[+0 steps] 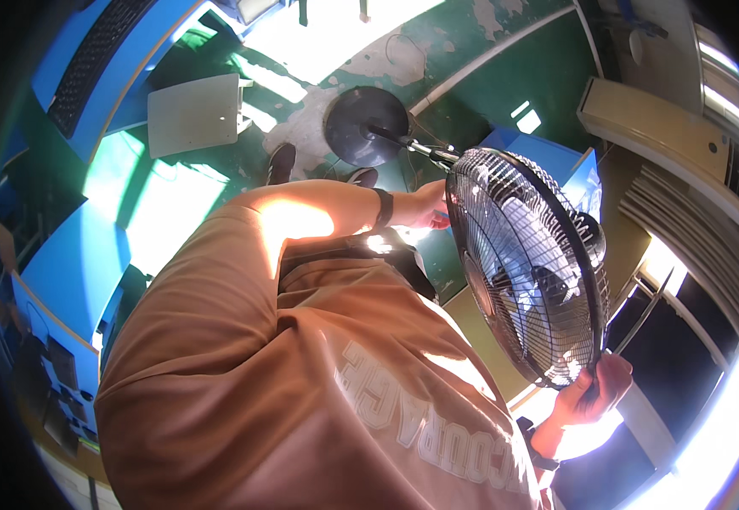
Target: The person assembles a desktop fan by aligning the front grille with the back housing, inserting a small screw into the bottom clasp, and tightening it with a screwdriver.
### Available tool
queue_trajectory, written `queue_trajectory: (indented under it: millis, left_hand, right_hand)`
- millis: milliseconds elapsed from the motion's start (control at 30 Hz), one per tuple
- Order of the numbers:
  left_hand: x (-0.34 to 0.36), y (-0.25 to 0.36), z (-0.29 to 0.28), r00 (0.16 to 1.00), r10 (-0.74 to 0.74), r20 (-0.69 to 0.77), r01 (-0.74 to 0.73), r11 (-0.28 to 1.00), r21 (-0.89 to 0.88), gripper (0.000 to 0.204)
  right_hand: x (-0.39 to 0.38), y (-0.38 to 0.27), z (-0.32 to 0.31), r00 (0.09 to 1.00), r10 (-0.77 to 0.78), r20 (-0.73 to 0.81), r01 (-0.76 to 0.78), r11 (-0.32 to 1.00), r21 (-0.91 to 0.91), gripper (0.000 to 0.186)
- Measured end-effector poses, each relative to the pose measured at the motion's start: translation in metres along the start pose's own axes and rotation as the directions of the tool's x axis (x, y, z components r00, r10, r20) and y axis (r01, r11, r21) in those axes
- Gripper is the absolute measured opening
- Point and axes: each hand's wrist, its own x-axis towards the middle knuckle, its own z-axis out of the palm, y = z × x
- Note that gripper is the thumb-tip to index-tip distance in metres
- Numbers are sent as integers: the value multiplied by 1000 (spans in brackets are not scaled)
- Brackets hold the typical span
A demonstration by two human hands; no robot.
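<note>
A black pedestal fan (526, 272) stands in front of me to the right. Its round wire cage tilts toward me, and its pole runs down to a dark round base (367, 126) on the floor. My left hand (426, 206) reaches across my body and closes on the left edge of the cage; some fingertips are hidden by the wires. At the cage's near lower rim, my right hand (597, 391) is curled round the edge, thumb and fingers closed. Pale blades show through the wires, with the motor housing (588, 238) behind them.
A grey-topped stool (192, 116) stands on the worn green floor at the left. Blue desks (72, 263) line that side, one bearing a black keyboard (89, 64). A beige air conditioner (662, 140) is at the far right, near bright windows. My shoes (282, 163) stand near the fan base.
</note>
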Motion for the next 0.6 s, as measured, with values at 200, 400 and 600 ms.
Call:
queue_trajectory:
  millis: [200, 400, 600]
  left_hand:
    - [10, -6, -2, 1000, -9, 27, 10, 999, -49, 34]
    - [-6, -4, 6, 997, -72, 32, 74, 996, -41, 47]
    - [-28, -21, 38, 974, 157, 163, -113, 961, -251, 60]
  right_hand:
    - [5, -13, -2, 1000, 10, -25, -11, 1000, -18, 24]
    - [5, -16, -4, 996, -17, -92, 11, 998, -63, 22]
    - [3, -12, -5, 987, -62, -148, 66, 998, 21, 24]
